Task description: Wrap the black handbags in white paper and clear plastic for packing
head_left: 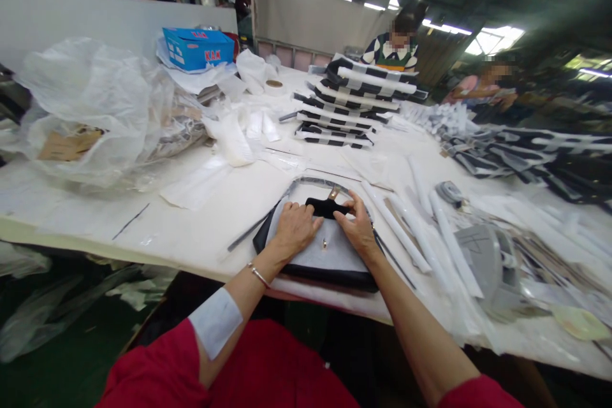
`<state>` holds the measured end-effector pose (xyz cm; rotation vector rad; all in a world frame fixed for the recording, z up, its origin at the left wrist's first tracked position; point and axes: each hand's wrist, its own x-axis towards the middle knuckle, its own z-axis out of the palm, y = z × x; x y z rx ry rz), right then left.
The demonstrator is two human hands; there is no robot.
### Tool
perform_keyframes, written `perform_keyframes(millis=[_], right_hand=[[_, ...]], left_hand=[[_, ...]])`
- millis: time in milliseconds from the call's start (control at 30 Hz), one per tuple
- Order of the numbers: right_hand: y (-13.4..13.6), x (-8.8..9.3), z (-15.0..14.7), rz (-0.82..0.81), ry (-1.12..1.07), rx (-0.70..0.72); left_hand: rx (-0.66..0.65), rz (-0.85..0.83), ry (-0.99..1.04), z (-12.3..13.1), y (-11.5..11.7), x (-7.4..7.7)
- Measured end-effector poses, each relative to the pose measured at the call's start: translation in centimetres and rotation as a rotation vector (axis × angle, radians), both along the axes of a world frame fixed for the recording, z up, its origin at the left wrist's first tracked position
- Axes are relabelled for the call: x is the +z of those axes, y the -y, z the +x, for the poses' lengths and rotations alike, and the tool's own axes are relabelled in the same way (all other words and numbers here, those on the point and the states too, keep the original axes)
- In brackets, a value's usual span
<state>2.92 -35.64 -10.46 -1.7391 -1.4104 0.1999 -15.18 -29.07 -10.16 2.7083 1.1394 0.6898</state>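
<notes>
A black bag (310,273) with a pale sheet (313,252) over its front lies at the table's near edge. Its strap arches behind it, and a small gold clasp (324,243) shows on the sheet. My left hand (297,226) rests on the sheet, its fingertips at the left end of a black flap (327,208). The right end of that flap is pinched between the thumb and fingers of my right hand (356,223). A gold metal piece (334,192) stands just above the flap.
Striped black-and-white wrapped pieces (339,105) are stacked behind the bag. Plastic bags (100,102) and a blue box (198,50) lie left. White tubes (401,233) and a grey tape dispenser (485,261) are right. Two people sit across the table.
</notes>
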Motion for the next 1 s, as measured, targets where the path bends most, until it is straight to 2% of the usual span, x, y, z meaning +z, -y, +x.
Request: perform_keyframes(millis=[133,267,467,600,733,833,1000], right_hand=[[0.8,0.8,-0.4,0.004,0.084,0.074],[1.7,1.2,-1.2,-0.014,0.250,0.201],[2.7,1.9,-2.2,0.075,0.235,0.441],[3.1,2.8,-2.5,0.000,0.239,0.558],[3.6,3.9,-2.3,-0.145,0.196,0.667],[4.0,4.3,-2.3,-0.239,0.106,0.669],[4.5,3.7,-2.8,-0.246,-0.017,0.544]], left_hand=[[0.068,-0.133,0.188,-0.2,-0.1,0.0],[0.189,-0.176,0.308,-0.5,-0.8,-0.3],[0.214,-0.234,0.447,-0.6,-1.7,-0.8],[0.183,-0.238,0.471,-0.4,-1.6,-1.0],[0.162,-0.235,0.459,-0.3,-1.5,-1.0],[0.157,-0.231,0.447,-0.2,-1.5,-1.2],[0.135,-0.228,0.437,-0.3,-1.3,-1.2]])
